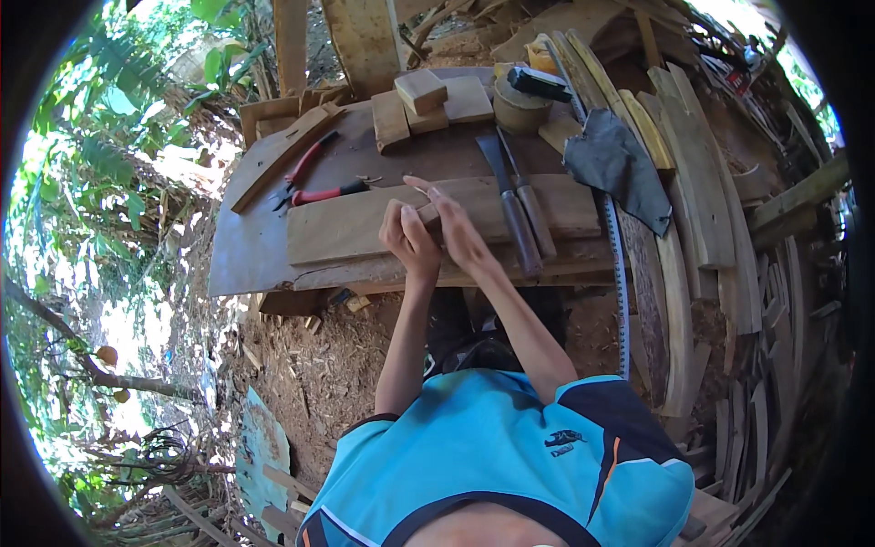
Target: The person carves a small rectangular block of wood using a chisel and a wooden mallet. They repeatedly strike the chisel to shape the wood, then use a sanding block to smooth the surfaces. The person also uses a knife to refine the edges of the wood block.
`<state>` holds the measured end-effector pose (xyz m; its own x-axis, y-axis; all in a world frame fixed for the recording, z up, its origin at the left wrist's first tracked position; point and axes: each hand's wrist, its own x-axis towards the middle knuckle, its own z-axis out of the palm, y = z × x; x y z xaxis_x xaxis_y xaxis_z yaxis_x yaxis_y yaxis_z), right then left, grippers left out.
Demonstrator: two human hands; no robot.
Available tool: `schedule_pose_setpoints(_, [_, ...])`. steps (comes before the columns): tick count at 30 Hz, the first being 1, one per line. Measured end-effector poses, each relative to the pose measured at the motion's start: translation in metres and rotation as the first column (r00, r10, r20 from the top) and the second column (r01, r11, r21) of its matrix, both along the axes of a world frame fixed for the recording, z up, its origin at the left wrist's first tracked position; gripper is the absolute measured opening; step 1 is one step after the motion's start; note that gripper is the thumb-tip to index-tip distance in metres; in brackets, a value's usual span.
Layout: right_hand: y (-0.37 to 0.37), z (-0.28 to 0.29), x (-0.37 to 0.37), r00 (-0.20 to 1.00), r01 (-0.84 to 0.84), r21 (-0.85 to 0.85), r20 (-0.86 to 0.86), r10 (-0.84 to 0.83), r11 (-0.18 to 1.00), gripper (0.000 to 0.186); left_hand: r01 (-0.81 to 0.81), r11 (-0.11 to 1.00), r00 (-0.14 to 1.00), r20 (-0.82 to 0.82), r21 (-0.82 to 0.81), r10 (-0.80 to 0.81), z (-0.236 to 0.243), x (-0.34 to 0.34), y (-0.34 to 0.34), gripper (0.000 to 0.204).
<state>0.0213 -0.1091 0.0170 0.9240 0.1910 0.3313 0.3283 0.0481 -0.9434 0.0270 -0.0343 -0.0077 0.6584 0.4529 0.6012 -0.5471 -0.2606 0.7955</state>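
Frame centre: left hand (pixel 410 242), fingers curled around small brown wooden piece (pixel 428 215). Right hand (pixel 456 226), fingers nearly straight, laid against it; grip unclear. Both over long tan wooden plank (pixel 337 224).

Board (pixel 342 221) lay on the surface (pixel 244 264), beneath left hand (pixel 415 244) and right hand (pixel 458 232), which were close together. Pliers (pixel 321 195) sat left of the left hand, near the board's far edge; wood strip (pixel 278 164) farther left. Wood blocks (pixel 422 93) stood ahead of both hands, one atop others. Right of the right hand: two handled tools (pixel 517 214) across the board, then cloth (pixel 620 169), then planks (pixel 706 182).
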Motion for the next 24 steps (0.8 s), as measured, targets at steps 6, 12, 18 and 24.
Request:
schedule_pose_setpoints(6, [-0.002, 0.004, -0.009, 0.991, -0.093, 0.101, -0.086, 0.102, 0.991, 0.05, -0.013, 1.0, 1.0, -0.02, 0.012, 0.013, -0.004, -0.004, 0.002, 0.025])
schedule_pose_setpoints(12, [0.001, 0.006, -0.015, 0.983, 0.082, 0.005, 0.167, -0.082, 0.997, 0.04, -0.096, 0.994, 0.988, 0.123, 0.049, 0.089, 0.004, -0.004, -0.003, 0.025])
schedule_pose_setpoints(18, [0.008, 0.018, -0.026, 0.914, 0.214, -0.334, 0.4, -0.068, 0.918, 0.037, 0.081, 0.996, 0.996, 0.046, 0.033, -0.082, -0.019, 0.0, 0.01, 0.027])
schedule_pose_setpoints(24, [0.011, 0.041, -0.005, 0.942, 0.277, -0.408, 0.296, -0.161, 0.87, 0.031, 0.104, 0.992, 0.994, 0.043, -0.066, -0.101, -0.013, 0.007, 0.004, 0.029])
